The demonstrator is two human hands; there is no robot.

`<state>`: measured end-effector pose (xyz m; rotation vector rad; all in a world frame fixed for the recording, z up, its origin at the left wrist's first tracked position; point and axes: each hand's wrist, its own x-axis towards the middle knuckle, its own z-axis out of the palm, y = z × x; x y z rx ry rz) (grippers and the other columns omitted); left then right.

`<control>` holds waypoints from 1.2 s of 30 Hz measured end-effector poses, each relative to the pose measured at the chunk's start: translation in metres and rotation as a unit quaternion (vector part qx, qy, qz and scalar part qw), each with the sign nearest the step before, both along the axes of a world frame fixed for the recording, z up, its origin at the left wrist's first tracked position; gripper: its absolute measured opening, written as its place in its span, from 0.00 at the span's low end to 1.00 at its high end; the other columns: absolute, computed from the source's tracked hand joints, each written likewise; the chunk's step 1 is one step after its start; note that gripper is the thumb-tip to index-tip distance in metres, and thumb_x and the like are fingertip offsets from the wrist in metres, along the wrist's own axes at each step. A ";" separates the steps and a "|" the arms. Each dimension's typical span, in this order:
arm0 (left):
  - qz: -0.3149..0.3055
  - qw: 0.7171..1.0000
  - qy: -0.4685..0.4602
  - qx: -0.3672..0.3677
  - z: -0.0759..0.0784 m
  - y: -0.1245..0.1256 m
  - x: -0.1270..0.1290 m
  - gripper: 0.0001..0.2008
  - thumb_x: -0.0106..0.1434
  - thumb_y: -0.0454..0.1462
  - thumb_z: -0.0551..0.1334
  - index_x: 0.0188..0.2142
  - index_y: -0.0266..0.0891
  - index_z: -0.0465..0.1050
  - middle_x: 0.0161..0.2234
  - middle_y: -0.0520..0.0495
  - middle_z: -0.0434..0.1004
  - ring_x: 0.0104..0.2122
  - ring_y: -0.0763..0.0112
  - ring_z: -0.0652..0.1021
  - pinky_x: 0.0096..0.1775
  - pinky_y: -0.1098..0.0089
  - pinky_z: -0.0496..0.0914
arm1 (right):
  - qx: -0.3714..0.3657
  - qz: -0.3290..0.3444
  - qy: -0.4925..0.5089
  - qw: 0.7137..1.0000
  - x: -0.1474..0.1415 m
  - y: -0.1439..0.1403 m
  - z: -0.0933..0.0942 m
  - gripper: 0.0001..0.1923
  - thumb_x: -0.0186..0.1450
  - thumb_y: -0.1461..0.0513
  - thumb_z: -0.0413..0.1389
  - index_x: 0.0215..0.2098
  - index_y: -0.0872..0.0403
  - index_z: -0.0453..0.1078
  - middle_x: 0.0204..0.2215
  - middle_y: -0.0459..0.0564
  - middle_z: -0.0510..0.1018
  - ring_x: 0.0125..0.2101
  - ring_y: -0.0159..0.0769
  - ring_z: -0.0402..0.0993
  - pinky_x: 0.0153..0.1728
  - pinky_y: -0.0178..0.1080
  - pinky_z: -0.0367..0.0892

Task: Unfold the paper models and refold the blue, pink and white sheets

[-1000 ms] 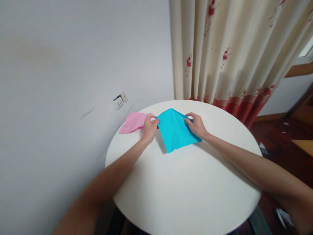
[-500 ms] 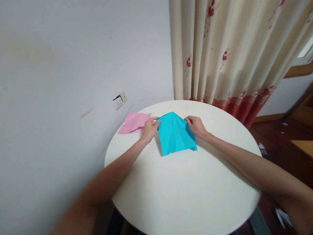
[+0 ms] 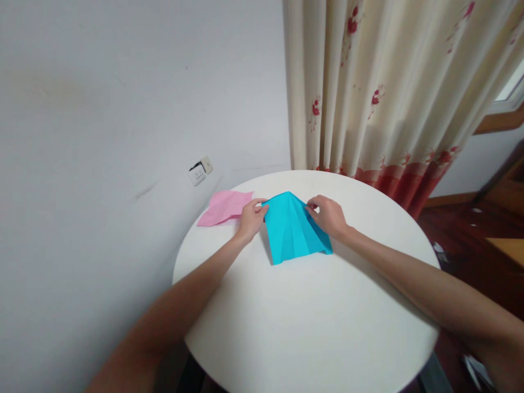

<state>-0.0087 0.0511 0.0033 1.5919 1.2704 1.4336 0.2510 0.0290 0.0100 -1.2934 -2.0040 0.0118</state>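
Between my two hands lay the blue folded paper (image 3: 295,227), flat on the round white table (image 3: 311,316), its wide edge toward me and its peak pointing away. I had my left hand (image 3: 250,218) pinching the sheet's left upper corner between thumb and fingers. My right hand (image 3: 328,216) gripped the right upper edge the same way, fingers curled over the fold. Just beyond my left hand, a pink folded paper (image 3: 223,207) rested near the table's rim. Farther off past both hands hung a cream curtain (image 3: 380,82) with red flowers, beside a wall socket (image 3: 200,171).
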 end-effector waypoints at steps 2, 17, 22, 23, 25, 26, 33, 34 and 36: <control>-0.001 1.000 0.002 -0.001 0.000 0.000 0.000 0.16 0.58 0.43 0.67 0.43 0.36 0.76 0.23 0.48 0.77 0.21 0.67 0.74 0.24 0.71 0.65 | 0.018 -0.004 -0.004 1.000 -0.001 -0.001 -0.001 0.08 0.69 0.63 0.53 0.37 0.52 0.75 0.39 0.53 0.80 0.40 0.43 0.73 0.41 0.40 0.62; -0.037 0.998 -0.019 -0.046 0.001 0.000 -0.004 0.18 0.54 0.51 0.70 0.26 0.38 0.72 0.20 0.52 0.71 0.21 0.72 0.70 0.24 0.72 0.61 | -0.127 -0.015 0.372 0.919 0.015 0.035 0.000 0.05 0.59 0.59 0.56 0.31 0.53 0.69 0.19 0.44 0.68 0.19 0.33 0.59 0.21 0.36 0.51; -0.052 0.997 -0.031 -0.040 0.004 -0.001 -0.006 0.25 0.56 0.57 0.68 0.22 0.38 0.70 0.22 0.51 0.69 0.23 0.71 0.71 0.27 0.71 0.65 | -0.139 0.055 0.312 0.938 0.015 0.032 0.006 0.05 0.61 0.61 0.58 0.32 0.55 0.74 0.22 0.48 0.75 0.23 0.35 0.64 0.23 0.37 0.56; -0.052 0.997 -0.040 -0.039 0.008 0.002 -0.008 0.24 0.56 0.56 0.69 0.23 0.38 0.71 0.23 0.51 0.71 0.24 0.71 0.71 0.28 0.71 0.66 | -0.136 0.062 0.305 0.940 0.015 0.036 0.011 0.05 0.61 0.62 0.58 0.31 0.55 0.75 0.23 0.49 0.76 0.24 0.35 0.66 0.25 0.38 0.58; -0.052 0.996 -0.062 -0.025 0.023 0.015 -0.015 0.22 0.55 0.53 0.71 0.25 0.37 0.73 0.24 0.50 0.73 0.25 0.71 0.72 0.29 0.70 0.67 | -0.122 0.068 0.290 0.947 0.013 0.053 0.030 0.05 0.61 0.64 0.58 0.28 0.56 0.75 0.24 0.51 0.77 0.25 0.35 0.67 0.27 0.38 0.60; -0.044 0.997 -0.069 -0.009 0.034 0.025 -0.019 0.20 0.55 0.51 0.72 0.25 0.37 0.74 0.24 0.50 0.73 0.25 0.72 0.72 0.30 0.71 0.68 | -0.108 0.065 0.284 0.950 0.011 0.066 0.043 0.06 0.61 0.63 0.59 0.27 0.57 0.74 0.23 0.50 0.75 0.24 0.34 0.66 0.27 0.39 0.59; 0.102 0.981 -0.038 0.161 0.166 0.100 -0.081 0.02 0.60 0.34 0.69 0.34 0.39 0.79 0.29 0.54 0.78 0.32 0.74 0.76 0.38 0.73 0.71 | 0.219 0.144 0.222 0.939 -0.050 0.144 0.164 0.15 0.71 0.53 0.54 0.40 0.56 0.75 0.34 0.50 0.77 0.39 0.41 0.74 0.43 0.43 0.68; 0.109 0.969 -0.017 0.221 0.181 0.100 -0.095 0.03 0.60 0.34 0.69 0.36 0.40 0.79 0.32 0.53 0.79 0.35 0.73 0.77 0.41 0.71 0.72 | 0.241 0.164 0.201 0.935 -0.063 0.143 0.173 0.16 0.73 0.52 0.51 0.43 0.55 0.74 0.37 0.51 0.78 0.43 0.42 0.75 0.46 0.44 0.68; 0.090 0.947 0.040 0.305 0.197 0.090 -0.128 0.05 0.60 0.34 0.70 0.37 0.40 0.79 0.37 0.53 0.81 0.41 0.69 0.79 0.49 0.65 0.73 | 0.251 0.190 0.152 0.937 -0.087 0.131 0.174 0.18 0.76 0.53 0.46 0.47 0.53 0.74 0.43 0.51 0.79 0.47 0.42 0.75 0.51 0.45 0.67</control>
